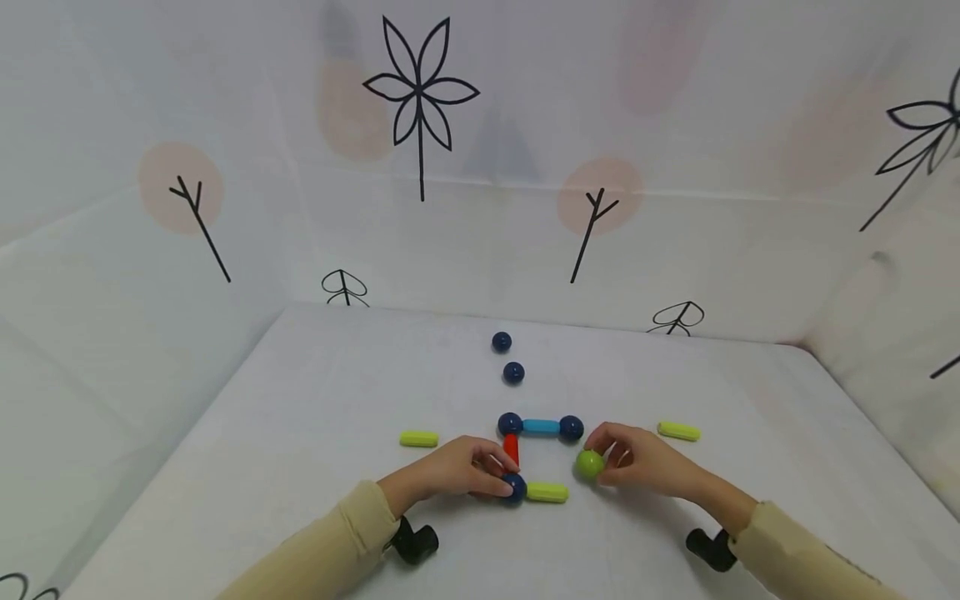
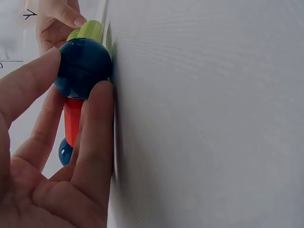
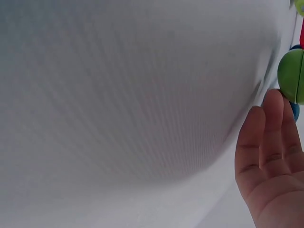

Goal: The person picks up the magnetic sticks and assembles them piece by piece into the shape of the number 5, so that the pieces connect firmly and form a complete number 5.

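Observation:
In the head view my left hand (image 1: 467,468) pinches a dark blue ball (image 1: 514,489) between thumb and fingers; the left wrist view shows that ball (image 2: 83,66) close up. A red stick (image 1: 512,448) runs from it to another blue ball (image 1: 510,424), and a light blue stick (image 1: 541,427) links that one to a third blue ball (image 1: 572,428). A yellow-green stick (image 1: 547,492) extends right from the held ball. My right hand (image 1: 647,463) holds a green ball (image 1: 590,464) at its fingertips, right of that stick and apart from it.
Two loose blue balls (image 1: 502,342) lie farther back on the white table (image 1: 337,367). One yellow-green stick (image 1: 418,438) lies at the left and another (image 1: 678,431) at the right. A patterned white cloth (image 1: 495,242) stands behind the table.

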A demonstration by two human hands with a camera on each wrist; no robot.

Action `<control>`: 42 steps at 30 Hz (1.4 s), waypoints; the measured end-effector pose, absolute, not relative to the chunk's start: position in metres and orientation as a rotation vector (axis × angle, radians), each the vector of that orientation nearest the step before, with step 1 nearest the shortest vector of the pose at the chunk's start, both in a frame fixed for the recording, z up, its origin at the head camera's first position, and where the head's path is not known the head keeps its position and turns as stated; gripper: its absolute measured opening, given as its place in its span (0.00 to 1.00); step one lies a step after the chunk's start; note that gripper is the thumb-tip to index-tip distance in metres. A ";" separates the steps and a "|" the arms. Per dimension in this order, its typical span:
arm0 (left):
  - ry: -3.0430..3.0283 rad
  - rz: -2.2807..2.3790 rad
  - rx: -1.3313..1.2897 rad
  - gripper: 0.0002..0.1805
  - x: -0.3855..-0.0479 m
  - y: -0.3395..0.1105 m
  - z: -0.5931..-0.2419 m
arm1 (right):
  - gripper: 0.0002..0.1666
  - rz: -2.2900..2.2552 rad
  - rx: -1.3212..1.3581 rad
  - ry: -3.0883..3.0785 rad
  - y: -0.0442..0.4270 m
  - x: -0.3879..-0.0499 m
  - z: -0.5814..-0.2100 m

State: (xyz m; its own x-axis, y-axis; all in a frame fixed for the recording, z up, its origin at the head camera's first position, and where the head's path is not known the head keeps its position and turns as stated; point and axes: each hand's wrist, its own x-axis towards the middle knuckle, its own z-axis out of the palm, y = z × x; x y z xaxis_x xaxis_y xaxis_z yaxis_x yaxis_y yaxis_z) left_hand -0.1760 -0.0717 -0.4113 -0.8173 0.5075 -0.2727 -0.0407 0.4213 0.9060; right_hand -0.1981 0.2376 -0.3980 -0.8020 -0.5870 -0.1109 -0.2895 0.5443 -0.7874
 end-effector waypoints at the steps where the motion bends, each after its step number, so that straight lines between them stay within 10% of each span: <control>1: 2.168 1.397 0.394 0.12 -0.176 -0.072 -0.411 | 0.20 -1.140 -0.721 2.409 0.237 -0.198 -0.399; 42: 2.137 1.464 0.409 0.13 -0.180 -0.068 -0.417 | 0.18 -1.129 -0.779 2.485 0.258 -0.194 -0.395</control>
State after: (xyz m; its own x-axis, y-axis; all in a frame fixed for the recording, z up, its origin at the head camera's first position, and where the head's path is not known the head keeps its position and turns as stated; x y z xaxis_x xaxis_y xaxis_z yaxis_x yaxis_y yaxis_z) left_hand -0.1797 -0.0676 -0.4167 -0.8229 0.5143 -0.2417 -0.0397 0.3722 0.9273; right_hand -0.1937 0.2579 -0.3947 -0.8071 -0.5885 -0.0483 -0.3507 0.5436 -0.7626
